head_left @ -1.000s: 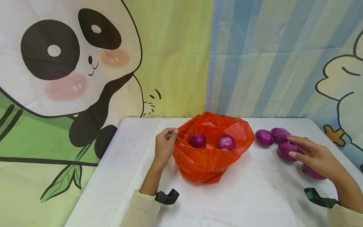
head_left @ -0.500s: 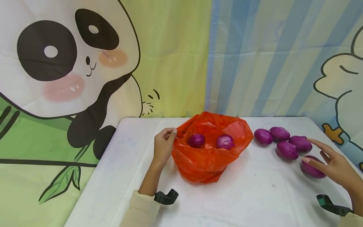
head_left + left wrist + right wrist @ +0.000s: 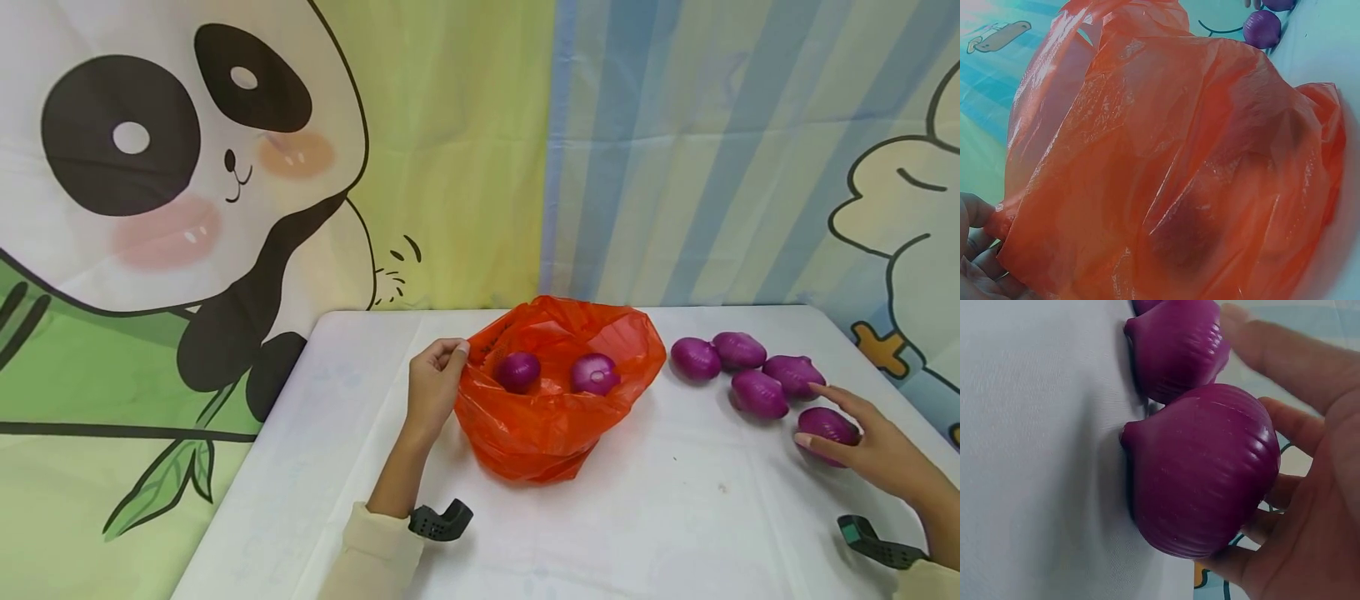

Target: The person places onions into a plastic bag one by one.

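An orange-red plastic bag (image 3: pixel 532 437) stands on the table with its mouth spread. Inside lie a small purple onion (image 3: pixel 517 372) and a bigger purple onion (image 3: pixel 595 374). At the bag's left rim my left hand (image 3: pixel 433 387) pinches the plastic between thumb and fingers; the left wrist view shows the bag's side (image 3: pixel 1129 162) filling most of the frame. My right hand (image 3: pixel 881 442) reaches round the nearest loose onion (image 3: pixel 827 427), index finger stretched out behind it and thumb at its front left. In the right wrist view, spread fingers lie behind that onion (image 3: pixel 1204 475), with the thumb apart above it.
Several other purple onions (image 3: pixel 759 395) lie grouped right of the bag, toward the table's back right. A white cloth covers the table (image 3: pixel 660 517). Behind it hangs a printed curtain (image 3: pixel 465 167) with a panda and stripes.
My right hand has drawn back rightward from above the onion group and come down around the nearest onion. The left hand keeps its pinch on the bag, which stays in place.
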`<action>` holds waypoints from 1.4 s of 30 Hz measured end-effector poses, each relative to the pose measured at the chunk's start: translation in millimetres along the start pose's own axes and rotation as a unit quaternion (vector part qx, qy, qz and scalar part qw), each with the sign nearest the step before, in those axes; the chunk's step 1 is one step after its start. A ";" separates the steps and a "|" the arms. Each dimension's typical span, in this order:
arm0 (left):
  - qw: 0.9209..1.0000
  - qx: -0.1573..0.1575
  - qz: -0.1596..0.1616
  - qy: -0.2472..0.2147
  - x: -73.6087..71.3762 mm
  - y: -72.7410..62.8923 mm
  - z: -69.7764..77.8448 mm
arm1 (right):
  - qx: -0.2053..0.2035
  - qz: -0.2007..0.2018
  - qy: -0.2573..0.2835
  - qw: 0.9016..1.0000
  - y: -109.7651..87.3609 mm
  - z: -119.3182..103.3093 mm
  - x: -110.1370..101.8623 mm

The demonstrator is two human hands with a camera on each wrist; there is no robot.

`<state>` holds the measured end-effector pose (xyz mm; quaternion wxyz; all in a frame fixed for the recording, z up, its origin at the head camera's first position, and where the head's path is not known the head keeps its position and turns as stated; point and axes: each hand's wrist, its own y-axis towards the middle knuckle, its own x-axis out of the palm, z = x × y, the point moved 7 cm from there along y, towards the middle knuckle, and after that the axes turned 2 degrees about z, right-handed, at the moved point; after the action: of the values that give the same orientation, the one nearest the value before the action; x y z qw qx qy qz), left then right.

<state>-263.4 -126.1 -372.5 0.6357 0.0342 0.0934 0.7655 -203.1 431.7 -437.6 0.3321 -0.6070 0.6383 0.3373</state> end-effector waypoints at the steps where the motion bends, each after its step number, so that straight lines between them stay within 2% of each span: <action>1: 1.000 0.000 0.000 0.001 0.0 0.2 -0.6 | -0.003 -0.001 -0.001 1.000 0.6 0.4 0.9; 8: 1.000 0.012 -0.004 0.001 -0.2 -0.1 1.3 | 0.017 -0.014 -0.013 1.000 1.8 7.0 1.3; 16: 1.000 0.018 0.000 0.008 -0.5 1.3 0.7 | 0.062 -0.062 -0.049 0.995 2.3 12.7 2.5; 28: 1.000 0.020 0.004 0.003 -0.4 0.8 1.5 | 0.056 -0.060 -0.046 0.996 -2.8 10.2 3.4; 42: 1.000 0.015 0.004 -0.002 -1.2 -0.1 2.5 | 0.052 -0.043 -0.040 0.997 -4.7 -3.4 -10.3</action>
<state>-262.6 -127.0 -370.0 0.6322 0.0456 0.1037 0.7665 -198.1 434.3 -427.2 0.4029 -0.6016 0.6145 0.3133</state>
